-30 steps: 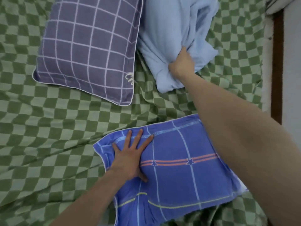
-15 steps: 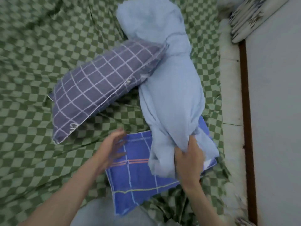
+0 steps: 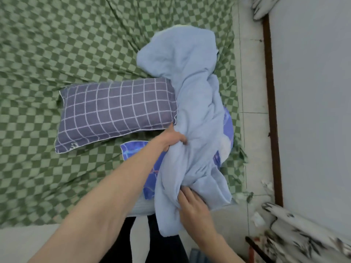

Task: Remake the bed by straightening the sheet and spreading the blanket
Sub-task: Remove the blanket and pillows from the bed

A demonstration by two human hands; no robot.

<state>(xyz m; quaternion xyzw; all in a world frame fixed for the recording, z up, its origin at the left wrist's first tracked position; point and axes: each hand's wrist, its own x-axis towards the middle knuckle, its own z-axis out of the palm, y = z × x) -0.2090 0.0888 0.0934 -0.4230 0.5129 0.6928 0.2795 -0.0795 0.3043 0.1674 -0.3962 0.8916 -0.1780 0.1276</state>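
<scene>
Head view. The light blue blanket [image 3: 191, 118] lies bunched in a long roll on the right side of the bed, its long axis running from the far end down toward the person, and its near end hangs over the bed's near edge. The left hand [image 3: 173, 138] grips a fold at mid-length on the roll's left flank, fingers curled into the cloth; the right hand [image 3: 191, 204] grips the near end, fingers curled into the folds. Both hands thus sit at the near half, so the bulk of the cloth lies away from them, up the bed. The roll overlaps the right end of the checked pillow [image 3: 115, 112] and covers most of the bright blue pillow [image 3: 136, 150]. The green checkered sheet [image 3: 57, 54] shows creases fanning leftward from the roll. Spreading would likely call for drawing the hands apart across the axis.
</scene>
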